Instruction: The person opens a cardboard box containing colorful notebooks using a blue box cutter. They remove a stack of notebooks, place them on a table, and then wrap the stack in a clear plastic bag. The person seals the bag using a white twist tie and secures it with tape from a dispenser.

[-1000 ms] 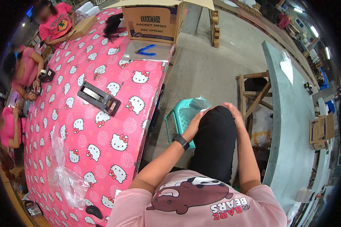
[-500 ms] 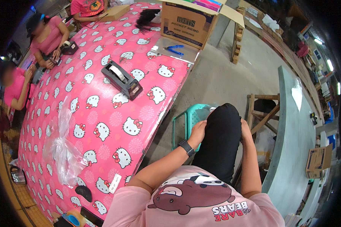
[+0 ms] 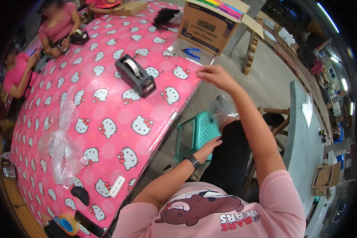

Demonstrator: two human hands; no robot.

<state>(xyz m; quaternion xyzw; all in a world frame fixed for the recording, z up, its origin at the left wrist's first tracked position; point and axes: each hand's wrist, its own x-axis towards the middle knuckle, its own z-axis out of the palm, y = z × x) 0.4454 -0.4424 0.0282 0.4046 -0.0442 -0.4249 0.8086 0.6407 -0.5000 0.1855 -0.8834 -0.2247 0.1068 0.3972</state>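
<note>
My left hand, with a dark watch at its wrist, lies on my black-trousered thigh, fingers stretched out and nothing in them. Beside it stands a green plastic stool with a perforated seat. My right hand is raised at the table's right edge, loosely bent fingers pointing left and no object visible in them. Closest to it are blue-handled pliers on a clear sheet and a black tape dispenser. Clear plastic shows by my knee, beyond the stool.
A cardboard box with colourful contents stands at the table's far corner. On the pink patterned table lie a clear plastic bag and a tape roll. Several people sit along the far left. A grey-green tabletop is at right.
My right hand has left my knee and swung up and forward to the table edge. My left hand has slid back slightly along my thigh. The view has shifted a little.
</note>
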